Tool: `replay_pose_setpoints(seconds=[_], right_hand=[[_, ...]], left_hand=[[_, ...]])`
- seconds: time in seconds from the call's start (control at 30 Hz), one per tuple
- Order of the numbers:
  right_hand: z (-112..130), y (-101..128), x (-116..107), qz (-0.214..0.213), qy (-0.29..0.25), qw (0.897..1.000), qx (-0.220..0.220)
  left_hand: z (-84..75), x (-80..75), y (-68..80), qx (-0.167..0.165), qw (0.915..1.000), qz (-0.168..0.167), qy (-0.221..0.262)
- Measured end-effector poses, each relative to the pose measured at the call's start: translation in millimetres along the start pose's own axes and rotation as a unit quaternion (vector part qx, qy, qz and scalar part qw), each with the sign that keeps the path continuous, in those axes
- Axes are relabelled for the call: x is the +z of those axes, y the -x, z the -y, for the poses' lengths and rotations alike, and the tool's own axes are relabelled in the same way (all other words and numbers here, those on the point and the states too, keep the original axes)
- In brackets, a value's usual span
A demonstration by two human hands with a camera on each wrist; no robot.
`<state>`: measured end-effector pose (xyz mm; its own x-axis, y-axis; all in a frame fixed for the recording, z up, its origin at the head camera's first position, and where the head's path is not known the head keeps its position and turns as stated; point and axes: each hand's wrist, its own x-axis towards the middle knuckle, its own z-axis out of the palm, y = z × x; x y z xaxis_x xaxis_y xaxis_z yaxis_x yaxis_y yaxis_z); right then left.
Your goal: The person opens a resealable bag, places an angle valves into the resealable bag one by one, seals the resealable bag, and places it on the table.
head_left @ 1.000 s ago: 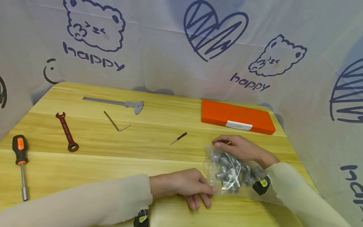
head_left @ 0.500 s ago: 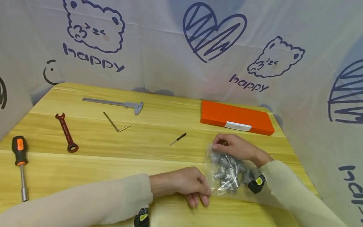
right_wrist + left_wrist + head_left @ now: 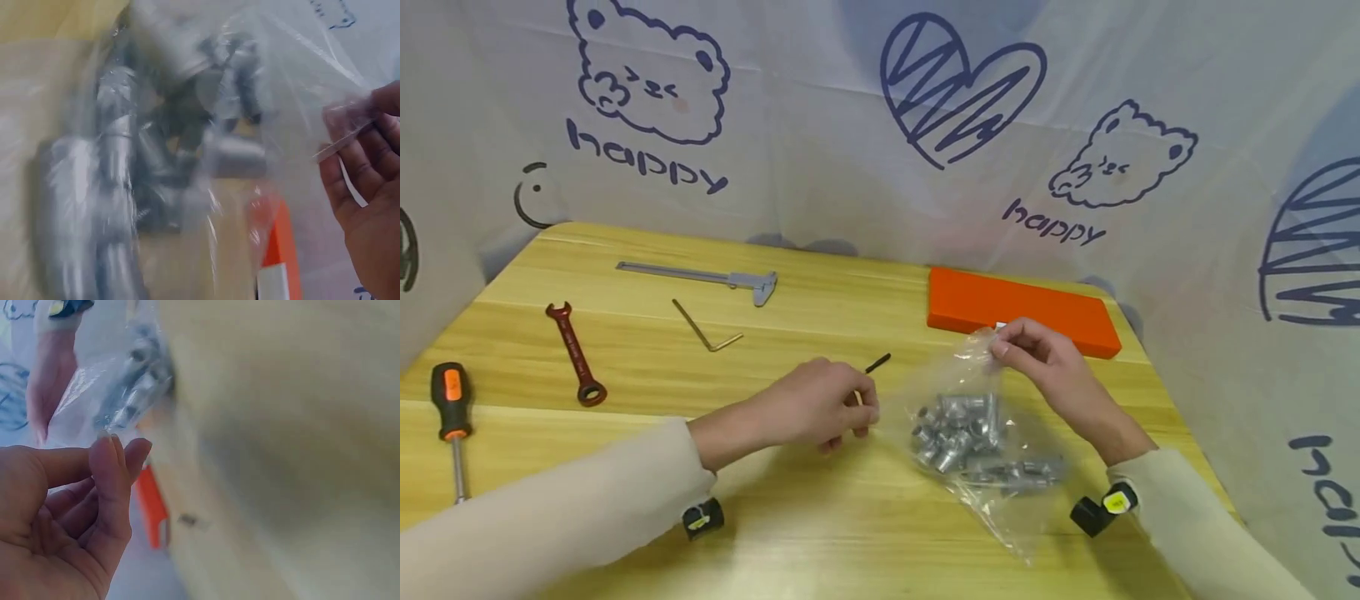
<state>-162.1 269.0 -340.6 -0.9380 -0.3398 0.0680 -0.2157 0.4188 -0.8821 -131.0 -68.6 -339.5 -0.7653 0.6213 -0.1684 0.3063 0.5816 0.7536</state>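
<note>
On the far left of the wooden surface [image 3: 625, 367] lies one nut driver with an orange-and-black handle [image 3: 449, 421], its shaft pointing toward the near edge, and just right of it one red spanner [image 3: 575, 353], also lying near to far. Behind these sits one grey caliper [image 3: 703, 276] along the back, and one bent hex key [image 3: 703, 328] in front of it. Toward the middle, the left hand [image 3: 816, 408] hovers low over the surface with its fingers [image 3: 112, 481] loosely curled and close together; the left wrist view shows nothing held between them. Just beyond its fingertips lies one small black-handled screwdriver [image 3: 877, 363], its long axis slanting from near-left to far-right, handle end away from the hand, so the left hand is clearly the nearer of the two to it. Right of that, one clear plastic bag [image 3: 981, 433] holds a heap of silver metal sockets [image 3: 958, 429]; roughly a dozen show, but they overlap too much for a sure count. The bag's load rests on the surface while its top corner is drawn upward. That corner is pinched by the right hand [image 3: 1045, 362], thumb and fingers [image 3: 350, 169] closed narrowly on the film, as the right wrist view confirms. Behind this hand, one flat orange case [image 3: 962, 304] lies along the back edge, its long side running left to right. The bag lies between the two hands, right of the left hand's fingertips and below the right hand.
</note>
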Motion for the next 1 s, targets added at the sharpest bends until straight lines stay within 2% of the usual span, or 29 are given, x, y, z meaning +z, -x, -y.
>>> replay_pose_setpoints(seconds=[0.13, 0.33, 0.4, 0.5, 0.63, 0.7, 0.8, 0.9, 1.0], right_hand=[[13.4, 8.7, 2.8, -0.050, -0.047, 0.997, -0.035], [32.2, 20.3, 10.4, -0.113, -0.077, 0.988, -0.072], [38.8, 24.2, 12.0, -0.125, -0.099, 0.984, -0.080], [47.4, 31.1, 14.2, -0.131, -0.145, 0.976, -0.097], [52.1, 42.6, 19.4, -0.122, -0.225, 0.958, -0.128], [50.6, 48.3, 23.6, -0.106, -0.252, 0.952, -0.141], [46.9, 53.8, 30.5, -0.073, -0.274, 0.947, -0.153], [46.7, 56.2, 35.8, -0.065, -0.253, 0.955, -0.142], [51.9, 58.9, 38.7, -0.097, -0.181, 0.971, -0.124]], left_hand=[[-3.5, -22.9, 12.1, 0.020, 0.9968, -0.058, -0.050], [-20.1, -48.0, 35.0, 0.055, 0.9837, -0.142, -0.095], [-27.9, -53.1, 42.9, 0.069, 0.9777, -0.169, -0.104], [-40.0, -59.0, 55.2, 0.100, 0.9640, -0.213, -0.124], [-52.6, -61.6, 71.5, 0.147, 0.9462, -0.257, -0.129], [-55.0, -60.7, 78.1, 0.157, 0.9454, -0.262, -0.115], [-52.8, -57.8, 84.7, 0.144, 0.9528, -0.254, -0.084], [-46.0, -54.1, 87.2, 0.126, 0.9580, -0.250, -0.062], [-38.7, -50.1, 87.8, 0.123, 0.9574, -0.255, -0.056]])
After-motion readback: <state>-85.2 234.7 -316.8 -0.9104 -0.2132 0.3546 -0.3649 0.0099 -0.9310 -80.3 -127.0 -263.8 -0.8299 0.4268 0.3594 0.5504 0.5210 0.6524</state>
